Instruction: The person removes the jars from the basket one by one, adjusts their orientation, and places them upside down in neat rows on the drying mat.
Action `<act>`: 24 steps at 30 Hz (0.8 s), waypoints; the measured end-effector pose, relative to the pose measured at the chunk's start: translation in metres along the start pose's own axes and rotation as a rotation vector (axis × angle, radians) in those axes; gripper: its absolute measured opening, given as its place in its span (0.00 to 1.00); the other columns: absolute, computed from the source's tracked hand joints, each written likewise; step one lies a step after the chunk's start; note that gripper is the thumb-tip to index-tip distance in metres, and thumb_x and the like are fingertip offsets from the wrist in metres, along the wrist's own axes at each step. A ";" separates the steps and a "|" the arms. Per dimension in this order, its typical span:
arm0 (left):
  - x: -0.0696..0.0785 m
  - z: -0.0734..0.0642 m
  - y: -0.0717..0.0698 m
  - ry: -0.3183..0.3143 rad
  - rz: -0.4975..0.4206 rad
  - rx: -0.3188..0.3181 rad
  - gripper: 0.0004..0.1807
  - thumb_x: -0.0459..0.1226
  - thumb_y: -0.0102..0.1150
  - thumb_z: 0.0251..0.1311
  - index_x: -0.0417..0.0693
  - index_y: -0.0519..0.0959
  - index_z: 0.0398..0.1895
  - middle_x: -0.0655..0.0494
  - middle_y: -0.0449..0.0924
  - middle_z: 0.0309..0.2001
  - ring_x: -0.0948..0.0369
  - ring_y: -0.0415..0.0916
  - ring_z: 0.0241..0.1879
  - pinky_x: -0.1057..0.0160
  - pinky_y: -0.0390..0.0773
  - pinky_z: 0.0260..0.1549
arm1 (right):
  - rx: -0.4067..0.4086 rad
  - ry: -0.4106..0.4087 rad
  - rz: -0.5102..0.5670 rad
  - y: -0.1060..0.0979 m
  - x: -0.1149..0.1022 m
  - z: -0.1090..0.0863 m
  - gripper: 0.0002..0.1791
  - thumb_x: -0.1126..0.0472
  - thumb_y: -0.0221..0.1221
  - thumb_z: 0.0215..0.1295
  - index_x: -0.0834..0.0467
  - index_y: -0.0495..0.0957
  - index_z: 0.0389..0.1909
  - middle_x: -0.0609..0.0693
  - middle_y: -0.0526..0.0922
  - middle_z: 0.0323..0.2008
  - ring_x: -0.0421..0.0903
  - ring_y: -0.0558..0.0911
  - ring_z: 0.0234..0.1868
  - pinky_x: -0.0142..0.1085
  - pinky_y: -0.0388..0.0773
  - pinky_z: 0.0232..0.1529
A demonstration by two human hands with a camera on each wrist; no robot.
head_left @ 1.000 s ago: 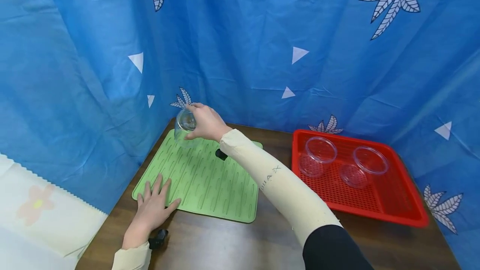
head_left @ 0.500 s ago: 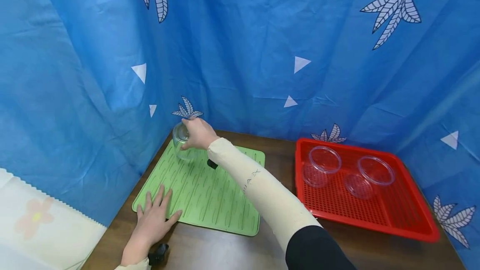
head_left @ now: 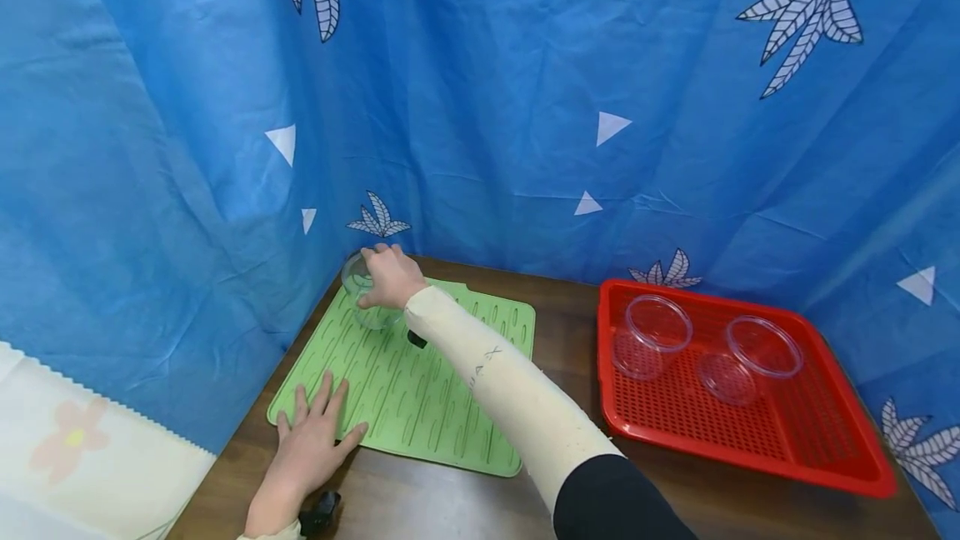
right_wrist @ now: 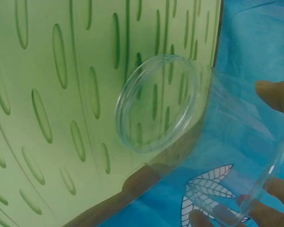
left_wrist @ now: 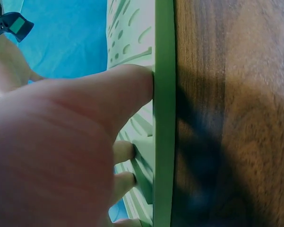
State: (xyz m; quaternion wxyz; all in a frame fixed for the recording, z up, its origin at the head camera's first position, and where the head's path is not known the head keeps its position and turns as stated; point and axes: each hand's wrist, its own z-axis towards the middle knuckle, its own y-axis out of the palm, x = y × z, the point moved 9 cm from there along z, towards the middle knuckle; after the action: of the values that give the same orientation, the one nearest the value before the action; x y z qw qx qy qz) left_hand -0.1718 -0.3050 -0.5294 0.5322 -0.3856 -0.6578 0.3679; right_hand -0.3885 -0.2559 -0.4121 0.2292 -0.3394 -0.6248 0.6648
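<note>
In the head view, my right hand (head_left: pixel 395 277) grips a clear plastic cup (head_left: pixel 355 283) over the far left corner of a green ridged mat (head_left: pixel 420 390). The right wrist view shows the cup (right_wrist: pixel 158 104) tilted, one round end turned toward the mat; the thumb and several fingers (right_wrist: pixel 274 194) hold its other end. My left hand (head_left: pixel 306 448) lies on the mat's near left corner with fingers spread. In the left wrist view, the thumb rests on the mat's raised edge (left_wrist: pixel 164 118), and other fingertips press on the ridges.
A red plastic basket (head_left: pixel 750 461) stands on the right of the brown wooden table (head_left: pixel 420 507). Two clear cups, the left one (head_left: pixel 658 323) and the right one (head_left: pixel 763 347), stand upright inside it. Blue patterned curtain (head_left: pixel 480 107) hangs behind and on both sides.
My right hand has moved slightly left and down toward the mat's far left corner with the cup. The left hand stays on the mat. The head view has shifted a little.
</note>
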 end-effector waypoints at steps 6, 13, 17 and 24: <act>0.002 0.001 0.000 0.009 -0.014 0.011 0.50 0.58 0.61 0.78 0.31 0.57 0.85 0.25 0.41 0.85 0.16 0.29 0.78 0.08 0.36 0.64 | 0.000 0.012 0.003 0.004 0.004 -0.001 0.56 0.35 0.74 0.66 0.50 0.60 0.88 0.49 0.68 0.80 0.50 0.71 0.74 0.37 0.86 0.54; 0.000 0.005 0.005 0.011 -0.023 -0.019 0.51 0.59 0.60 0.78 0.31 0.55 0.86 0.26 0.39 0.86 0.17 0.28 0.78 0.09 0.34 0.64 | -0.015 0.033 0.010 0.006 0.008 -0.005 0.64 0.29 0.71 0.67 0.51 0.47 0.91 0.54 0.51 0.88 0.55 0.59 0.85 0.43 0.74 0.74; -0.004 0.007 0.008 0.000 -0.027 -0.045 0.52 0.60 0.58 0.79 0.32 0.53 0.87 0.26 0.36 0.86 0.17 0.25 0.78 0.09 0.33 0.64 | 0.005 0.043 0.021 0.000 0.013 -0.008 0.69 0.26 0.70 0.64 0.53 0.42 0.91 0.56 0.50 0.88 0.54 0.58 0.86 0.44 0.69 0.78; -0.002 0.007 0.009 0.027 -0.018 -0.036 0.51 0.59 0.58 0.80 0.31 0.52 0.87 0.25 0.36 0.85 0.15 0.26 0.77 0.11 0.31 0.66 | 0.011 0.042 0.036 -0.015 0.029 -0.019 0.70 0.26 0.71 0.64 0.56 0.44 0.91 0.56 0.53 0.88 0.54 0.58 0.86 0.46 0.66 0.80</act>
State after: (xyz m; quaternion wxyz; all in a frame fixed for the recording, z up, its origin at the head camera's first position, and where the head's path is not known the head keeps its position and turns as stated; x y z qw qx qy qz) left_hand -0.1771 -0.3032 -0.5390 0.5372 -0.3941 -0.6607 0.3458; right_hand -0.3952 -0.2204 -0.4023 0.2320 -0.3632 -0.6099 0.6650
